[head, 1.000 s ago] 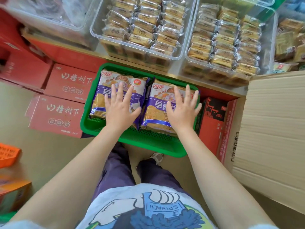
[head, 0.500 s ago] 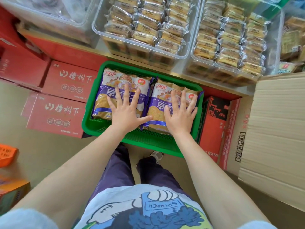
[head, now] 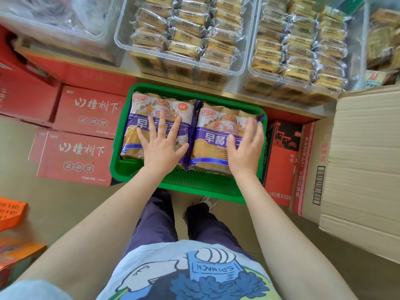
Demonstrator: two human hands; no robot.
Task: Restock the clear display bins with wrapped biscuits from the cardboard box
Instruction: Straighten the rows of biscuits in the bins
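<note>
Green tray (head: 184, 187) on the floor, two purple-banded biscuit bags (head: 138, 135) side by side inside. Red cartons (head: 73, 156) stacked to its left. Orange crate (head: 10, 211) at far left. Red-and-black carton (head: 281, 161) just right of the tray.

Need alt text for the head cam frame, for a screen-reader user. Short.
Seen from above, a person's left hand and right hand press flat on two purple biscuit bags lying side by side in a green basket. Above it, clear display bins hold rows of wrapped biscuits; a cardboard box stands at right.
</note>
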